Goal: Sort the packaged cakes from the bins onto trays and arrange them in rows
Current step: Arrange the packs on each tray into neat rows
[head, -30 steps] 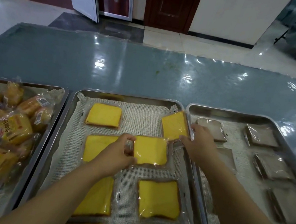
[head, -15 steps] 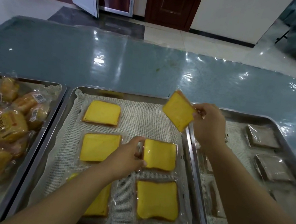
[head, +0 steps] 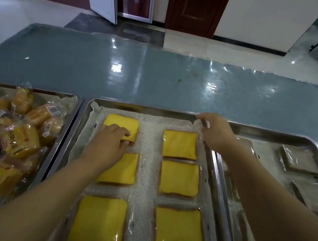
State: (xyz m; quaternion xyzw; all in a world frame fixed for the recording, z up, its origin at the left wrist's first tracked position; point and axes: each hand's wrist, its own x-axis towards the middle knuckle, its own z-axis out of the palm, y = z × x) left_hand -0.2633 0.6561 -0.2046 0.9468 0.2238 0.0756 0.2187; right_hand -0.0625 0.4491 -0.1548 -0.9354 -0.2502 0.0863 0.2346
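1. Left tray [head: 46, 93]: steel, heaped with bagged yellow rolls [head: 19, 140], just beside the middle tray.
2. Middle tray [head: 151, 109]: steel, lined with white mesh [head: 149, 139]. It holds six wrapped yellow cakes, flat and face up, in two columns of three.
3. Left hand [head: 109, 142]: reaches in over the left column and hides part of the middle cake. Its fingers are curled onto the near edge of the far-left cake [head: 122, 123] and grip it.
4. Far-left cake: near-square with no marked long axis, edges roughly parallel to the tray rim. Most of it lies beyond the fingers.
5. Far-right cake [head: 179, 144]: near-square and flat, heading the right column.
6. Right hand [head: 216, 134]: pinches the clear wrapper at that cake's far right corner. The cake lies left of and below the pinch.
7. Right tray [head: 269, 132]: holds brown wrapped cakes [head: 298, 161], partly hidden by the right forearm.
8. Table [head: 158, 77]: glossy blue-grey, under all three trays.
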